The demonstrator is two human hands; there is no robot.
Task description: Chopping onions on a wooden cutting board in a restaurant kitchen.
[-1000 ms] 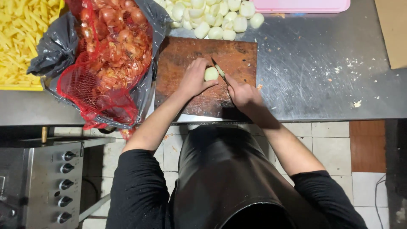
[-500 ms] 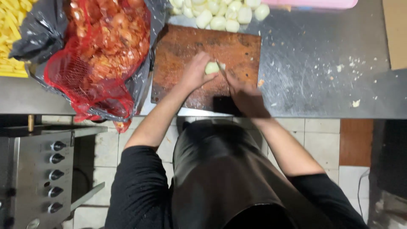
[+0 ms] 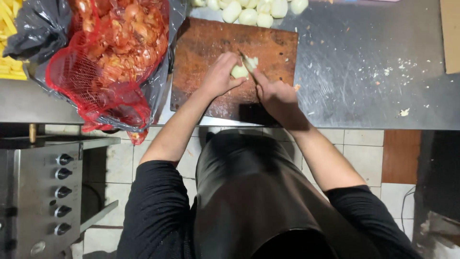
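Mid-peel. Left hand (image 3: 219, 76) grips a pale onion (image 3: 239, 71) over the middle of the wooden board (image 3: 211, 43). Right hand (image 3: 275, 93) is closed on a knife (image 3: 247, 61), blade at the onion, edge hard to see. Peeled pile (image 3: 249, 12) at 12 o'clock; red net sack (image 3: 110, 52) at 9 o'clock looks mostly skins. Steel counter (image 3: 364, 72) carries scraps.

We see a worn, stained wooden cutting board (image 3: 211, 48) on a scratched, dull-shining steel worktop (image 3: 364, 72); a red plastic mesh sack (image 3: 96, 81) over glossy black plastic film (image 3: 38, 29); a smooth pale peeled onion (image 3: 239, 71); a brushed metal stove (image 3: 33, 192); a black apron (image 3: 249, 192) with a faint sheen
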